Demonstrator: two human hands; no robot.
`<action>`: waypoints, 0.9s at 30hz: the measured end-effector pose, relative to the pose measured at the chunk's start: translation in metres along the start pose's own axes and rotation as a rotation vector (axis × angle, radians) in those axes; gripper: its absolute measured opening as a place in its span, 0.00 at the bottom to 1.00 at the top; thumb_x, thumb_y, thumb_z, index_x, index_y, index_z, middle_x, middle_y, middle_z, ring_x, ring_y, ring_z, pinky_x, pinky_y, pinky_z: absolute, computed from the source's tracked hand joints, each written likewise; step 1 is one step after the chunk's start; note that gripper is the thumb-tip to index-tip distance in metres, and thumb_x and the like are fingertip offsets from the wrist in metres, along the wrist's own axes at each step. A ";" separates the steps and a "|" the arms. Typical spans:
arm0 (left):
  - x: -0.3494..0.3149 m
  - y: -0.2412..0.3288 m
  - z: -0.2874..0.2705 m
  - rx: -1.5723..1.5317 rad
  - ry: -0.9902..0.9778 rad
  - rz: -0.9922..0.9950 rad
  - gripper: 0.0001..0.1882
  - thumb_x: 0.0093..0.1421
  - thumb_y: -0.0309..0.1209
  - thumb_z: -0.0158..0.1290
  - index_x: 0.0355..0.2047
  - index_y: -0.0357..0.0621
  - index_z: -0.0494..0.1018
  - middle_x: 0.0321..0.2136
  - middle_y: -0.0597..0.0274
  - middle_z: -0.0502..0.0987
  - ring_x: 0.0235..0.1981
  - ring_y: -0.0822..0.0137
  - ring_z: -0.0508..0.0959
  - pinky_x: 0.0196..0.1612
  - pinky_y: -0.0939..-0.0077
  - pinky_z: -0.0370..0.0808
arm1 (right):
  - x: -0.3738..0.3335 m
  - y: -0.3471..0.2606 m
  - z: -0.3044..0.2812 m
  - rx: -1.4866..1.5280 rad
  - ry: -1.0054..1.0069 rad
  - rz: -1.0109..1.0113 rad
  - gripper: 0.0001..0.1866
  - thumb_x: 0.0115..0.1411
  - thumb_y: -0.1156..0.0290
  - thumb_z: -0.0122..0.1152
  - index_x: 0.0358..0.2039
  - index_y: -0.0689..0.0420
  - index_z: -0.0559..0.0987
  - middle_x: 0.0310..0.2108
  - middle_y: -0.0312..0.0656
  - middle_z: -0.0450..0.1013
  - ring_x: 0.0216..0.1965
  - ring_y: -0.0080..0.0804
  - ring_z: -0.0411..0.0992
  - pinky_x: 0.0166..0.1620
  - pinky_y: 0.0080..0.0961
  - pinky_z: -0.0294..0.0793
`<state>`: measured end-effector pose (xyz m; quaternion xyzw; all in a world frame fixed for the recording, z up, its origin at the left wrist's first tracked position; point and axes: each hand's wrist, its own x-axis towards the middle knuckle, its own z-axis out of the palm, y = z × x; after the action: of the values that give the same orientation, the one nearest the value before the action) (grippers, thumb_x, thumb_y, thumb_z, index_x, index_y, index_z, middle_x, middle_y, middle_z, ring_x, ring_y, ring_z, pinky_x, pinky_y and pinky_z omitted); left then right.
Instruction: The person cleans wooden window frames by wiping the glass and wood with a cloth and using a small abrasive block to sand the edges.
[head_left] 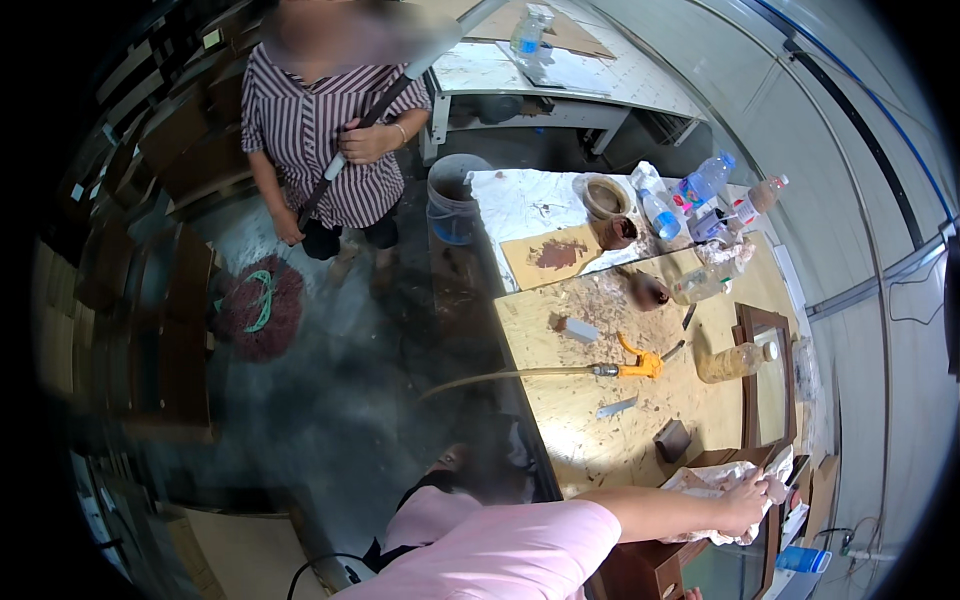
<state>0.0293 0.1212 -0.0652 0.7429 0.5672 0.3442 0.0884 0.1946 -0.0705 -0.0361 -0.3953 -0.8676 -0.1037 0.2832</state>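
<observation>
My left arm, in a pink sleeve, reaches across to the right. My left hand (742, 506) is closed on a crumpled white cloth (700, 482) with brown stains, over a brown wooden piece (640, 572) with a glass panel. A small roundish pinkish thing (775, 490) shows by the fingertips; its kind is unclear. Of my right hand (693, 594) only fingertips show at the lower edge, beside the wooden piece. A dark brown block (672, 440) lies on the table just beyond the cloth.
The stained worktable (530, 330) bears a yellow air blow gun (640, 366) with its hose, a grey block (577, 330), brown-smeared pots (615, 232), several bottles (705, 180) and a brown glazed frame (750, 400). A person (325, 140) holding a pole stands beyond a bucket (452, 200).
</observation>
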 end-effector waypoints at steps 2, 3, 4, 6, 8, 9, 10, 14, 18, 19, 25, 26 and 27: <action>0.000 0.001 -0.004 0.011 -0.043 0.012 0.27 0.52 0.58 0.60 0.40 0.50 0.86 0.49 0.55 0.79 0.61 0.50 0.66 0.71 0.34 0.41 | -0.005 0.005 0.005 0.008 0.037 0.007 0.24 0.74 0.58 0.39 0.45 0.65 0.80 0.46 0.53 0.75 0.45 0.54 0.73 0.49 0.44 0.75; 0.000 0.001 -0.004 0.020 -0.039 0.005 0.27 0.53 0.58 0.59 0.40 0.50 0.86 0.50 0.56 0.79 0.61 0.50 0.66 0.71 0.34 0.41 | -0.005 0.006 0.007 0.016 0.059 0.006 0.26 0.75 0.55 0.38 0.45 0.64 0.80 0.46 0.53 0.75 0.45 0.53 0.74 0.48 0.44 0.75; 0.000 0.001 -0.004 0.030 -0.034 -0.003 0.27 0.53 0.58 0.59 0.40 0.50 0.86 0.50 0.56 0.78 0.61 0.50 0.66 0.71 0.34 0.41 | -0.005 0.006 0.008 0.022 0.074 0.001 0.28 0.74 0.53 0.38 0.45 0.64 0.80 0.46 0.52 0.75 0.44 0.53 0.74 0.48 0.44 0.75; -0.004 0.002 -0.003 0.054 0.029 -0.008 0.21 0.52 0.53 0.60 0.37 0.54 0.86 0.47 0.58 0.78 0.58 0.54 0.68 0.70 0.39 0.44 | -0.004 0.004 0.010 0.030 0.107 -0.005 0.31 0.74 0.48 0.37 0.44 0.64 0.80 0.45 0.52 0.76 0.44 0.53 0.74 0.47 0.44 0.75; -0.004 0.001 -0.005 0.056 0.020 -0.002 0.21 0.53 0.53 0.60 0.37 0.54 0.86 0.48 0.58 0.78 0.59 0.54 0.67 0.71 0.39 0.44 | -0.004 0.004 0.012 0.019 0.116 0.010 0.33 0.74 0.46 0.36 0.43 0.64 0.80 0.44 0.52 0.76 0.43 0.53 0.74 0.46 0.44 0.76; -0.005 0.001 -0.007 0.057 0.013 0.000 0.21 0.53 0.53 0.60 0.37 0.53 0.86 0.48 0.58 0.78 0.59 0.54 0.67 0.71 0.39 0.43 | -0.004 0.004 0.012 0.015 0.119 0.019 0.34 0.74 0.44 0.35 0.43 0.64 0.80 0.43 0.52 0.77 0.42 0.53 0.74 0.45 0.44 0.76; -0.007 0.000 -0.008 0.038 0.008 -0.002 0.21 0.53 0.53 0.60 0.37 0.53 0.86 0.49 0.57 0.78 0.60 0.53 0.66 0.71 0.39 0.43 | -0.003 0.003 0.013 0.001 0.120 0.025 0.35 0.74 0.44 0.35 0.42 0.64 0.80 0.43 0.52 0.77 0.42 0.53 0.75 0.45 0.45 0.76; -0.011 0.002 -0.019 -0.005 -0.034 0.011 0.24 0.55 0.56 0.59 0.40 0.51 0.85 0.51 0.55 0.76 0.63 0.51 0.64 0.71 0.39 0.42 | 0.001 -0.004 0.008 -0.035 0.123 0.059 0.35 0.73 0.43 0.34 0.41 0.63 0.81 0.42 0.52 0.78 0.42 0.54 0.75 0.45 0.46 0.76; -0.012 0.007 -0.022 0.000 -0.085 0.030 0.25 0.56 0.57 0.58 0.43 0.52 0.84 0.54 0.55 0.75 0.64 0.51 0.64 0.71 0.39 0.42 | 0.002 -0.007 0.008 -0.021 0.142 0.058 0.35 0.73 0.43 0.34 0.41 0.63 0.80 0.44 0.53 0.78 0.43 0.55 0.75 0.45 0.47 0.75; -0.009 0.007 -0.018 0.039 -0.077 0.027 0.25 0.56 0.57 0.57 0.44 0.53 0.84 0.56 0.55 0.74 0.65 0.52 0.64 0.71 0.39 0.43 | -0.003 -0.003 0.009 -0.027 0.147 0.060 0.35 0.73 0.42 0.34 0.42 0.63 0.80 0.44 0.53 0.78 0.43 0.55 0.75 0.46 0.47 0.75; -0.009 -0.011 -0.013 0.078 0.006 0.077 0.22 0.60 0.54 0.53 0.46 0.57 0.82 0.54 0.57 0.76 0.63 0.56 0.67 0.68 0.44 0.51 | -0.016 0.027 0.022 0.012 0.062 0.114 0.28 0.68 0.52 0.37 0.39 0.66 0.76 0.47 0.55 0.77 0.46 0.59 0.72 0.49 0.50 0.72; -0.009 -0.008 -0.019 0.071 -0.011 0.084 0.22 0.61 0.54 0.53 0.46 0.57 0.82 0.54 0.58 0.76 0.63 0.56 0.68 0.67 0.45 0.52 | -0.014 0.027 0.021 0.012 0.076 0.116 0.27 0.67 0.52 0.39 0.39 0.65 0.76 0.47 0.54 0.77 0.45 0.58 0.73 0.49 0.49 0.73; -0.010 -0.008 -0.027 0.065 -0.023 0.089 0.21 0.62 0.53 0.52 0.47 0.58 0.81 0.54 0.59 0.77 0.62 0.56 0.68 0.67 0.45 0.53 | -0.011 0.027 0.020 0.013 0.089 0.111 0.25 0.66 0.53 0.41 0.39 0.65 0.76 0.47 0.53 0.77 0.45 0.57 0.74 0.48 0.48 0.73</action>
<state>0.0052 0.1077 -0.0533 0.7739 0.5434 0.3206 0.0555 0.2125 -0.0514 -0.0597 -0.4359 -0.8315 -0.0998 0.3295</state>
